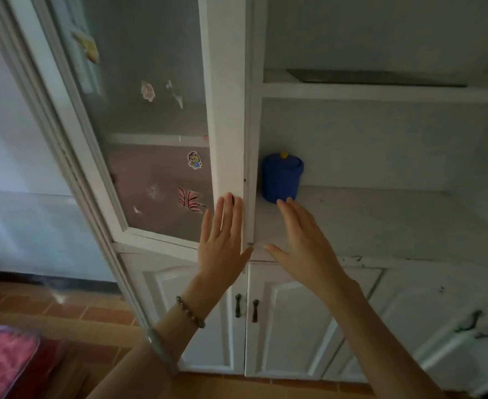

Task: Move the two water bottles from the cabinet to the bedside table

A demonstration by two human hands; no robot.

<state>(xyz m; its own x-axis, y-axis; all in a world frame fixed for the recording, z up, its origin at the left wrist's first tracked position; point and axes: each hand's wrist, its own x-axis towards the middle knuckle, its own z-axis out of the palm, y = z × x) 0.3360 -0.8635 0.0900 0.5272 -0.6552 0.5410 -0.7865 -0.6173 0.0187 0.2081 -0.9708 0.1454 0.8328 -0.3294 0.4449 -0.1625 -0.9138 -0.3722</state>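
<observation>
Bottles are nowhere visible. Left hand and right hand hover spread flat, empty, before the cabinet; just beyond the right fingertips, a blue jar risks being knocked.

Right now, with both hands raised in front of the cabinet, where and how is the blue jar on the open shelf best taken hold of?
Probably around its round body, below the lid. The blue jar stands upright at the left end of the open shelf, tight beside the cabinet post, so come from the front and right with the right hand, open and nearest. The small yellow knob looks too slight for a grip.
</observation>
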